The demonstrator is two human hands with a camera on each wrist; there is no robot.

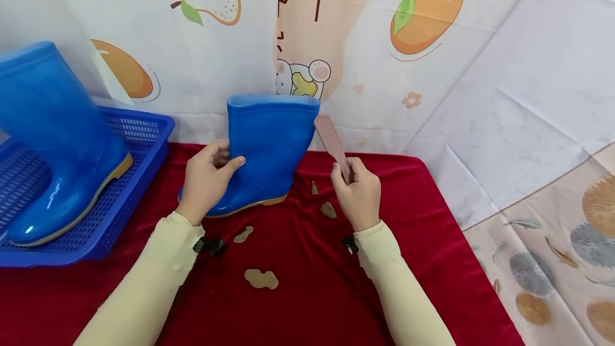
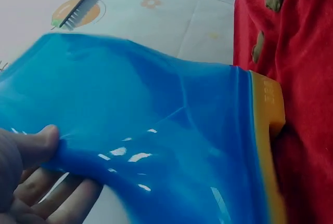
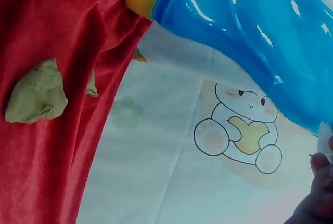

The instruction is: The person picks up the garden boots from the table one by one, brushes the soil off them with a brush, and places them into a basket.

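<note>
A blue rubber boot (image 1: 269, 148) with a yellow sole stands on the red cloth, its toe toward the left. My left hand (image 1: 204, 180) grips the front of its shaft, thumb on the near side; in the left wrist view the left hand (image 2: 47, 182) pinches the shiny boot (image 2: 135, 109). My right hand (image 1: 357, 194) holds the handle of a pinkish brush (image 1: 331, 138) beside the shaft's upper right edge. Bristles show on the brush (image 2: 86, 3) in the left wrist view. At the right wrist view's edge, the right hand (image 3: 317, 193) is partly cut off, close to the boot (image 3: 250, 37).
Another blue boot (image 1: 62, 143) stands in a blue plastic basket (image 1: 158, 143) at the left. Several flat brownish pieces, one near the front (image 1: 261, 278) and one by the heel (image 1: 329, 210), lie on the red cloth (image 1: 307, 314). A printed curtain (image 1: 355, 31) hangs behind.
</note>
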